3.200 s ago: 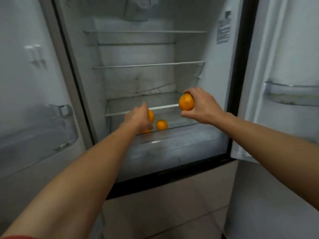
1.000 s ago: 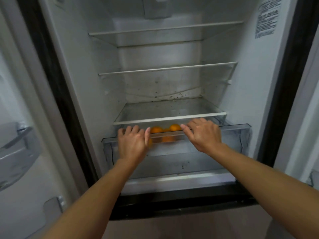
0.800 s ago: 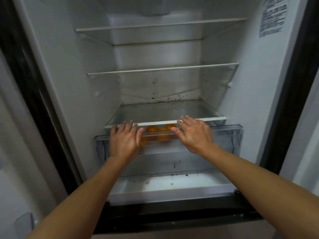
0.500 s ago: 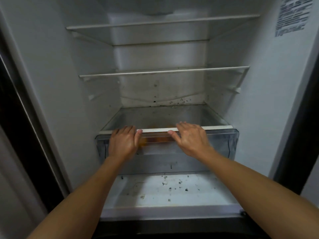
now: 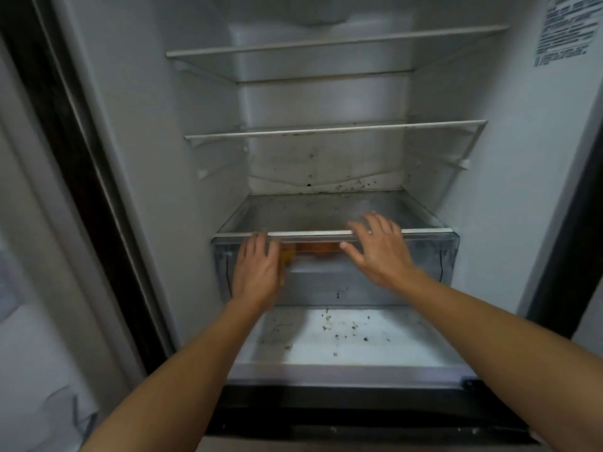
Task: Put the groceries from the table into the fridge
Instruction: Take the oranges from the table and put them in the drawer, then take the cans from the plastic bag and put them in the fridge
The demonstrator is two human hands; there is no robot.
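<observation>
Fridge (image 5: 522, 158), left hand (image 5: 257, 272) and right hand (image 5: 378, 252) straight-fingered at drawer (image 5: 430, 256), probably oranges (image 5: 318, 247) inside

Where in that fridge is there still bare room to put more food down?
All three shelves are bare: the top shelf, the middle shelf and the glass shelf above the drawer. Crowded: the drawer front, with the left hand, the right hand and oranges inside.
</observation>
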